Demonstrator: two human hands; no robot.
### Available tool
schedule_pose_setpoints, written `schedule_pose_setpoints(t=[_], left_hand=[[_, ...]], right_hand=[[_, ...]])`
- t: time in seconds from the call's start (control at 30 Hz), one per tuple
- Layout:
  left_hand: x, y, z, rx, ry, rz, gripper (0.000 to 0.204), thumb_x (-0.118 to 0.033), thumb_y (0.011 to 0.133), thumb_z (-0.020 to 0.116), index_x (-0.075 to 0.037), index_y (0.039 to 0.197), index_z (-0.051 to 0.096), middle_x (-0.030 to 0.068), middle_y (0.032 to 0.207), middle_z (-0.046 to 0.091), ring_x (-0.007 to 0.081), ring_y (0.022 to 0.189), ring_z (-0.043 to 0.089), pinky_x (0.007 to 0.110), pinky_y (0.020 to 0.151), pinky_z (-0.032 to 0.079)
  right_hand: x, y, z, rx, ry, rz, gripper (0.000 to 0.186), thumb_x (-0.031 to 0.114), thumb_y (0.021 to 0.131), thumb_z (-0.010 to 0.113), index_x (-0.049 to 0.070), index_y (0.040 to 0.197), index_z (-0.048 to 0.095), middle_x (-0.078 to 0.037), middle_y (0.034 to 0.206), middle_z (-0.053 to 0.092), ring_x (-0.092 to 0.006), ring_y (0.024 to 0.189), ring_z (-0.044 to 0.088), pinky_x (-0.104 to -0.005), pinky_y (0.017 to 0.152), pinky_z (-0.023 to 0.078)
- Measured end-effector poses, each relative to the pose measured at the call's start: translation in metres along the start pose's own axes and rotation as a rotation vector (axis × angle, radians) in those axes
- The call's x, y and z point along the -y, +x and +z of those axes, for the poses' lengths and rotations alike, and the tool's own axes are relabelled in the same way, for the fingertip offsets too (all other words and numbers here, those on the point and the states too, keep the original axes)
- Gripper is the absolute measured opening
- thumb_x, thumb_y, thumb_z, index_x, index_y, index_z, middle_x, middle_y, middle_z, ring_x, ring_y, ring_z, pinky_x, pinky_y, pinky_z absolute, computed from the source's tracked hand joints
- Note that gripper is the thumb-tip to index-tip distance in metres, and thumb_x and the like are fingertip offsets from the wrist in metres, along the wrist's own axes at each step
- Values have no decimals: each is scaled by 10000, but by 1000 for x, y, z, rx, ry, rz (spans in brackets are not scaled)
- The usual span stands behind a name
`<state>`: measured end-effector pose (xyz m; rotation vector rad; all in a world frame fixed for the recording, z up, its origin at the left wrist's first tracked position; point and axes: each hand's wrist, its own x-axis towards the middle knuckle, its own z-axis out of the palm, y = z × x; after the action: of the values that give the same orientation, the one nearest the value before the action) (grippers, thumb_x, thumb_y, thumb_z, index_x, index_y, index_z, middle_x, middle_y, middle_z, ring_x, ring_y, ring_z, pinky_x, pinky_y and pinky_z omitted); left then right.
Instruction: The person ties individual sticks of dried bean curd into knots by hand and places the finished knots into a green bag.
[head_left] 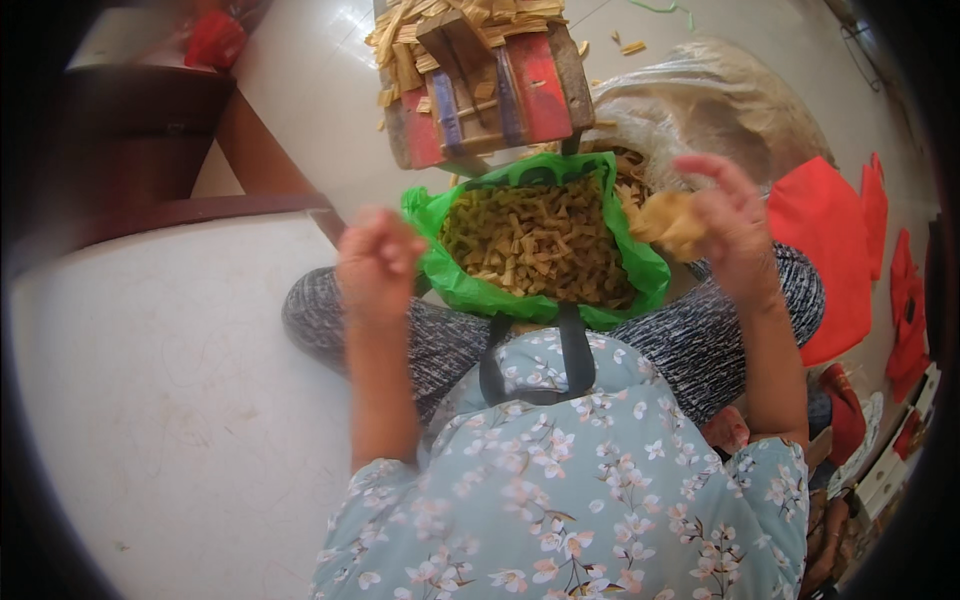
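Observation:
Over the left edge of a green plastic bag (650,255), my left hand (378,262) is raised with its fingers curled in, slightly blurred; whether anything is in them I cannot make out. My right hand (738,222) is up beyond the bag's right edge. It pinches a crumpled tan piece (668,224), perhaps cloth or a glove, blurred too. The bag stands open between my knees, filled with many short brown wood-like pieces (540,240).
Just past the bag stands a low wooden stool or block (540,85) with red and blue stripes, heaped with pale split strips (410,40). A large clear plastic sack (720,100) lies behind at right. Red bags (822,260) are on the right; a white-topped table (180,400) fills the left.

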<state>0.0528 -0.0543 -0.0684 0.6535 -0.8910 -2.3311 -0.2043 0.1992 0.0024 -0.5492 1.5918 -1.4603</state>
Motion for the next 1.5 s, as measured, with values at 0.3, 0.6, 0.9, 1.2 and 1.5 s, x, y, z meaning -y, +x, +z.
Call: schedule_pose_setpoints(t=[0.3,0.6,0.9,1.2,1.5], left_hand=[[42,-18,94,207,772,95,153,-178,928,684,-43,992,649,83,777,662,179,690,647,305,677,524],[44,-17,95,357,1587,790,162,-82,883,710,-30,767,608,72,667,598,158,564,563,314,506,414],[26,-21,59,-117,219,-7,225,-154,1012,548,-53,814,584,13,645,535,120,548,544,271,521,471],[38,-12,57,68,713,121,261,-224,1037,544,11,1047,658,75,887,666,172,727,666,323,736,548],[52,-24,56,305,392,-612,435,-435,1006,555,-13,1000,663,82,774,665,172,644,643,296,638,543]], right_hand=[[-10,1,40,241,-26,13,425,29,952,591,31,1366,492,73,696,504,-10,576,455,-178,514,354],[-12,0,45,213,-119,46,421,-6,924,614,15,1335,524,88,642,442,0,569,415,-183,507,337],[-16,-19,5,98,-142,157,446,8,905,635,15,1341,544,91,637,454,-5,571,417,-186,532,352],[-14,-12,37,236,-887,-588,441,56,811,719,51,1242,624,-127,788,645,-314,665,621,-378,573,478],[-21,-9,40,81,-1023,-848,379,113,796,740,38,1154,640,-67,700,594,-246,615,605,-369,533,473]])
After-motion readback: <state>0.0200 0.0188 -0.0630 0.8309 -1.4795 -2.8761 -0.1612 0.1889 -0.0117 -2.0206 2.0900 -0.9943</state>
